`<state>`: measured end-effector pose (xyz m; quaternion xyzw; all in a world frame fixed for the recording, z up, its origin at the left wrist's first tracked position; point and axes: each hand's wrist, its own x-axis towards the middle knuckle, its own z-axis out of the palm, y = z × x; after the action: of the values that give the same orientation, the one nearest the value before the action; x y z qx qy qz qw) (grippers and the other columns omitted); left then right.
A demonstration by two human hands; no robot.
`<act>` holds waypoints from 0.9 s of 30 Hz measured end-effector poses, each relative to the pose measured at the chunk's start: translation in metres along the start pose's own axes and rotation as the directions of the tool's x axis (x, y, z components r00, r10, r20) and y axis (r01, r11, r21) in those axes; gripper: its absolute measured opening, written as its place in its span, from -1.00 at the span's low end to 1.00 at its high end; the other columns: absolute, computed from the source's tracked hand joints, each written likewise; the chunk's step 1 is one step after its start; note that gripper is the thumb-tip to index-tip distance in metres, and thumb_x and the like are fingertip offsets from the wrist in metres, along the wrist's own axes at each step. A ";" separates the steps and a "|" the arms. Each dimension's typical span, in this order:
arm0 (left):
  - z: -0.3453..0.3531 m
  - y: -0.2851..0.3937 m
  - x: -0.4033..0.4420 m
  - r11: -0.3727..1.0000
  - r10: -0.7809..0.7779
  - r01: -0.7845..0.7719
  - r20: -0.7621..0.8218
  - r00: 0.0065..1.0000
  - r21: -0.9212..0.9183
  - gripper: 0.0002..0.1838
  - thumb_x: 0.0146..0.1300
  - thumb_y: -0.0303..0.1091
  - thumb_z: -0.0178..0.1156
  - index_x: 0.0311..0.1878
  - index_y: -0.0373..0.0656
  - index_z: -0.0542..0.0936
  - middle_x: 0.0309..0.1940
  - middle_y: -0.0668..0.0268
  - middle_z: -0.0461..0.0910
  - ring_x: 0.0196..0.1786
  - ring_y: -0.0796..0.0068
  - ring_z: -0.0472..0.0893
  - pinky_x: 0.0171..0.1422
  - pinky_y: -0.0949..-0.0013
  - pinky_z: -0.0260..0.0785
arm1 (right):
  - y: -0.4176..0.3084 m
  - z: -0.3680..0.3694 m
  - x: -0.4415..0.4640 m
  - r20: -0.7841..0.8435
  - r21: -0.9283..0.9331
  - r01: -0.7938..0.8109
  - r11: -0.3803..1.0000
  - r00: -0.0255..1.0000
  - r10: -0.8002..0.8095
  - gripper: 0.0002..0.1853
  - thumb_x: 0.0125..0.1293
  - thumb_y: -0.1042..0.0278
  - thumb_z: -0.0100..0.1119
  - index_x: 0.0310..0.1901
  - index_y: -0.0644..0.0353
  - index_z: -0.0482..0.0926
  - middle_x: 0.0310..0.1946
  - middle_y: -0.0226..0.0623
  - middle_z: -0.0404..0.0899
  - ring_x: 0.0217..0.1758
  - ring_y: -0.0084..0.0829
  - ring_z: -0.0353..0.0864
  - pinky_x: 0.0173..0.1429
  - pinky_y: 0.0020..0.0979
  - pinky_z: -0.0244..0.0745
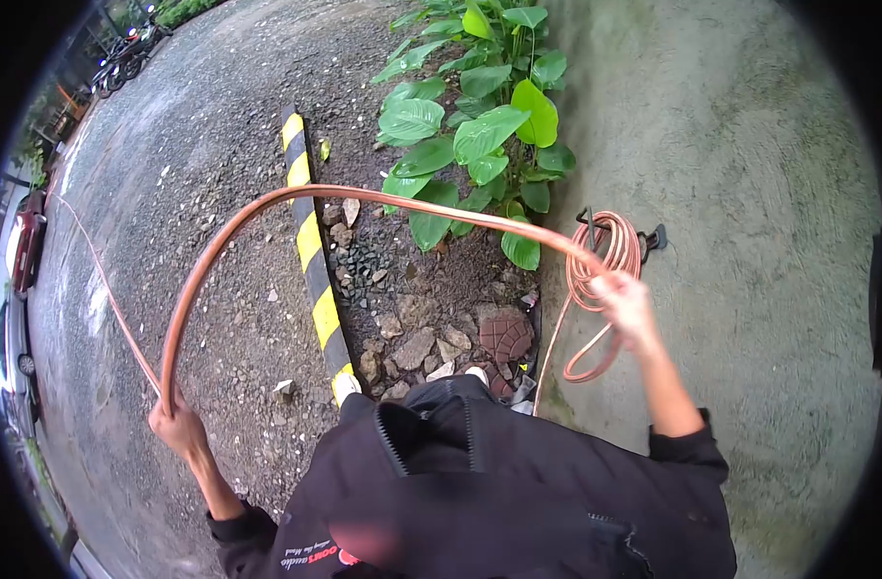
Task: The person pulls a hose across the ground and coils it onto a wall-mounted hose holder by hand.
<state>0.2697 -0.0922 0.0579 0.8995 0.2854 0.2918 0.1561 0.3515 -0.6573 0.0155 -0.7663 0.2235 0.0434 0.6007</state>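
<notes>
grey gravel yard point(219, 145) on the left, rough concrete wall point(750, 193) on the right; leafy green plant point(489, 130) at the wall's near-side edge. black-and-yellow striped bar point(310, 241) on the ground between.

long, flexible copper-coloured hose point(364, 194): held section bows away from the body in one wide arch, long axis roughly crosswise, passing over the striped bar and in front of lower leaves. contact with leaves: cannot tell.

looped copper-coloured coil point(624, 241) hangs at a dark metal hook point(656, 237), just inside the wall's plant-side edge. it lies just beyond the right hand point(629, 309), clearly the nearer one; left hand point(178, 425) well apart, over gravel.

left: fingers closed round the arch's lower end; a thin length also runs from there towards the yard's far edge. right: fingers curled shut on the other end, slightly blurred; whether it touches the coil, cannot tell.
</notes>
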 end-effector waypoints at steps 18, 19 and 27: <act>-0.040 0.150 -0.160 0.983 -0.175 0.174 0.012 0.984 0.057 -0.52 0.27 -0.25 -0.01 -0.74 -0.31 0.26 -0.80 0.55 0.08 -0.65 0.74 0.03 -0.60 0.48 -0.21 | 0.130 0.017 0.285 0.144 -0.077 -0.141 0.987 0.978 0.151 -0.86 0.04 0.30 0.13 -0.36 0.12 0.52 -0.62 -0.36 0.47 -0.57 -0.51 0.49 -0.55 -0.56 0.41; -0.034 0.157 -0.159 0.983 -0.173 0.172 0.008 0.985 0.057 -0.52 0.27 -0.26 -0.02 -0.74 -0.29 0.22 -0.80 0.53 0.05 -0.65 0.73 0.03 -0.60 0.46 -0.21 | 0.127 0.019 0.292 0.118 -0.043 -0.150 0.988 0.981 0.154 -0.82 0.07 0.29 0.09 -0.28 0.09 0.50 -0.59 -0.36 0.46 -0.57 -0.51 0.49 -0.53 -0.55 0.43; 0.016 0.177 -0.146 0.997 0.065 -0.064 0.028 0.997 -0.031 -0.55 0.19 -0.38 0.10 -0.77 -0.29 0.20 -0.84 0.35 0.08 -0.70 0.60 0.04 -0.61 0.39 -0.12 | 0.123 -0.017 0.377 0.113 0.680 -0.143 0.719 0.989 0.090 -0.68 0.19 0.18 0.08 -0.11 0.12 0.31 -0.46 -0.14 0.52 -0.39 -0.31 0.56 -0.26 -0.33 0.53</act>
<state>0.2570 -0.3216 0.0613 0.9099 0.2495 0.2877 0.1644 0.6377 -0.8049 -0.2166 -0.4726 0.2499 0.0231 0.8448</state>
